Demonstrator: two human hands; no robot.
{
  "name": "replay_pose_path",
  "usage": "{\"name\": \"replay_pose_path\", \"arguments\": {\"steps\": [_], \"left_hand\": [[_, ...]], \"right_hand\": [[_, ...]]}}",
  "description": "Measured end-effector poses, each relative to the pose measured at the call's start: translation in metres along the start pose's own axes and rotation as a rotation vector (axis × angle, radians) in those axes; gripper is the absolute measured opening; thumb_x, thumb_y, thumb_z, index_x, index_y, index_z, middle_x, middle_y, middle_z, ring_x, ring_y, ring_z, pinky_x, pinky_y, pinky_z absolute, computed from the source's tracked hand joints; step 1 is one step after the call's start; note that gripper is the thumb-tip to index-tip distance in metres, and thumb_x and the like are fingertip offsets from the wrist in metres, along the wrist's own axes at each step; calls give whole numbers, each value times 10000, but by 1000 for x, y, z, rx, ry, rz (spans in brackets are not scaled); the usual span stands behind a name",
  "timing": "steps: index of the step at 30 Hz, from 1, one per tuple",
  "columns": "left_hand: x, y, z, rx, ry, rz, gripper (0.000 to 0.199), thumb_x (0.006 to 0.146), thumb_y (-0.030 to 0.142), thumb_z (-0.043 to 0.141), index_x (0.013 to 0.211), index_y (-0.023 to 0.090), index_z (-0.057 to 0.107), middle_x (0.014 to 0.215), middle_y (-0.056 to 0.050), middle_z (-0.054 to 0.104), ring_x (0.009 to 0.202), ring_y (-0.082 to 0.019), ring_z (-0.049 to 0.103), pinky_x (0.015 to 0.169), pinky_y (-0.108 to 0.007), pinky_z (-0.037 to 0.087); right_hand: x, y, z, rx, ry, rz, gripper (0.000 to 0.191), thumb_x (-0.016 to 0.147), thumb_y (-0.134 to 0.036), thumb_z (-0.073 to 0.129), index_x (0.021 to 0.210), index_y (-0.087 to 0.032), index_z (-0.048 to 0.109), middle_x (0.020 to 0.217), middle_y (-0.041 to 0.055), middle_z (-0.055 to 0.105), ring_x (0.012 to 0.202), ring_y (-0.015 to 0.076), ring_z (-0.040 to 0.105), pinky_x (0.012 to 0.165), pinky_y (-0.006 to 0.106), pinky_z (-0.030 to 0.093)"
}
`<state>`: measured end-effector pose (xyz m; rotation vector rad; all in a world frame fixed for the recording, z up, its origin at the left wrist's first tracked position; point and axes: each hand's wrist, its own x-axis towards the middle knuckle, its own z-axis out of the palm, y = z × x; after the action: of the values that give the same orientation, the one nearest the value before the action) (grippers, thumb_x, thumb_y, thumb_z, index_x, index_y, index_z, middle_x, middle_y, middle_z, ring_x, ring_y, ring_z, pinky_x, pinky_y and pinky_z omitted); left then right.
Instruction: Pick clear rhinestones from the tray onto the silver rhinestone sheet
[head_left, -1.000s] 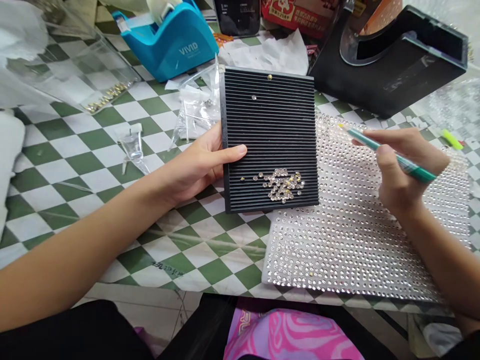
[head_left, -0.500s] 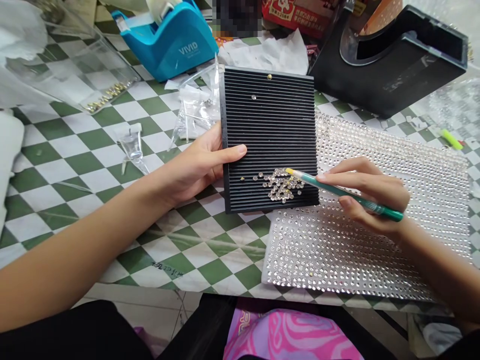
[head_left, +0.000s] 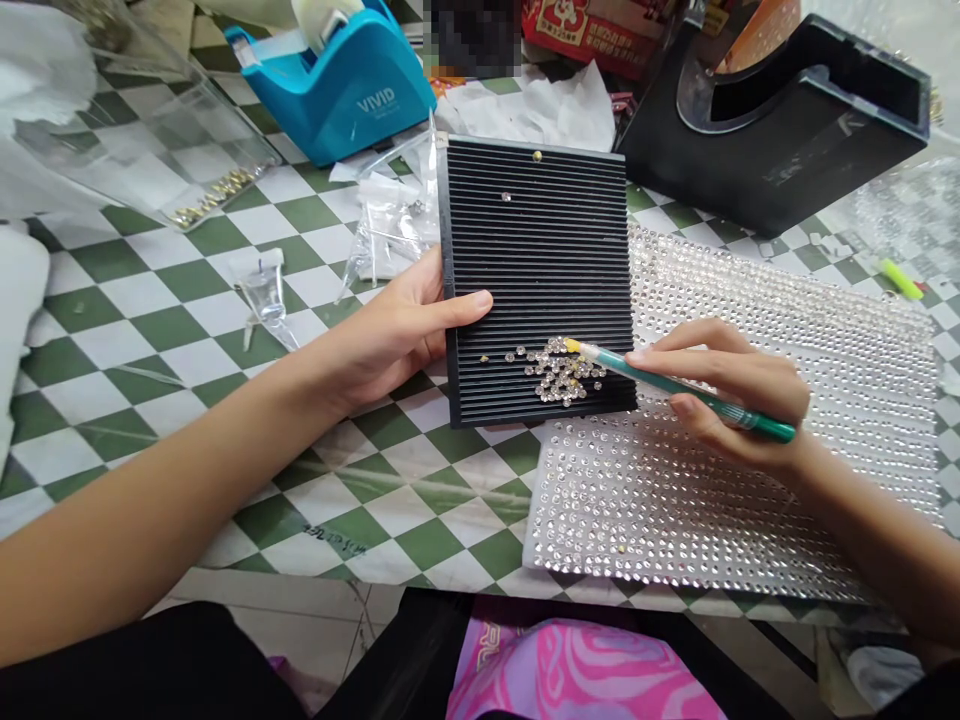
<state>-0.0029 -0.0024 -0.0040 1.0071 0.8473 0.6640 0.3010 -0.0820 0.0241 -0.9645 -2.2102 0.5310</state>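
My left hand [head_left: 409, 335] grips the left edge of a black ridged tray [head_left: 540, 250], thumb on top and fingers underneath. A pile of small clear rhinestones [head_left: 559, 375] lies on the tray's lower part, with a few loose stones higher up. Between the thumb and fingers of my right hand [head_left: 727, 385] is a green pen [head_left: 660, 382], whose yellow tip touches the upper edge of the pile. Under the tray's right side and my right hand spreads a white sheet [head_left: 675, 500] covered in rows of shiny stones.
A blue tape dispenser [head_left: 345, 95] stands at the back left, a large black dispenser [head_left: 780, 140] at the back right. On the left lies a clear box [head_left: 217, 195] with gold pieces. Plastic bags [head_left: 386, 225] and a small clear tube [head_left: 262, 290] rest on the checkered cloth [head_left: 315, 500].
My right hand and the pen have shifted slightly left, and the pen's tip has moved a little along the pile's top edge. My left hand and the tray are nearly unchanged.
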Motion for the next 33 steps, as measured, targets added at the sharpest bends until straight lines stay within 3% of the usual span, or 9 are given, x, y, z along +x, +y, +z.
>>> {"name": "replay_pose_path", "arguments": {"steps": [7, 13, 22, 28, 33], "left_hand": [[1, 0, -1, -26, -16, 7, 576, 848, 266, 834, 1391, 268, 642, 1466, -77, 698, 1439, -417, 583, 1069, -478, 626], [2, 1, 2, -23, -23, 12, 635, 847, 294, 846, 1436, 264, 610, 1450, -87, 709, 1421, -414, 599, 1102, -496, 604], [1, 2, 3, -22, -7, -14, 590, 881, 328, 820, 1432, 268, 616, 1454, -83, 707, 1405, -412, 613, 1085, -506, 618], [0, 3, 3, -1, -3, -12, 657, 872, 354, 829, 1476, 260, 589, 1452, -102, 704, 1413, -420, 607, 1110, -517, 603], [1, 2, 2, 1, 12, -9, 621, 862, 351, 836, 1431, 239, 612, 1417, -116, 714, 1417, -438, 599, 1119, -537, 590]], "right_hand": [[-1, 0, 2, -11, 11, -13, 518, 920, -104, 642, 1365, -352, 731, 966, 11, 802, 881, 185, 759, 735, 296, 648], [-4, -1, 1, -10, 129, -1, 533, 945, -122, 601, 1414, -352, 708, 994, 46, 787, 866, 207, 738, 692, 330, 625], [-1, 4, 6, -7, 15, -49, 546, 930, -114, 630, 1422, -342, 693, 966, 10, 801, 832, 178, 727, 701, 303, 619], [-2, 2, 5, -15, 6, -37, 536, 929, -107, 630, 1410, -333, 703, 940, 14, 788, 834, 178, 725, 712, 301, 618], [-3, 2, 5, -24, 72, -54, 562, 929, -106, 629, 1435, -342, 690, 926, 25, 773, 834, 191, 716, 692, 307, 615]]}}
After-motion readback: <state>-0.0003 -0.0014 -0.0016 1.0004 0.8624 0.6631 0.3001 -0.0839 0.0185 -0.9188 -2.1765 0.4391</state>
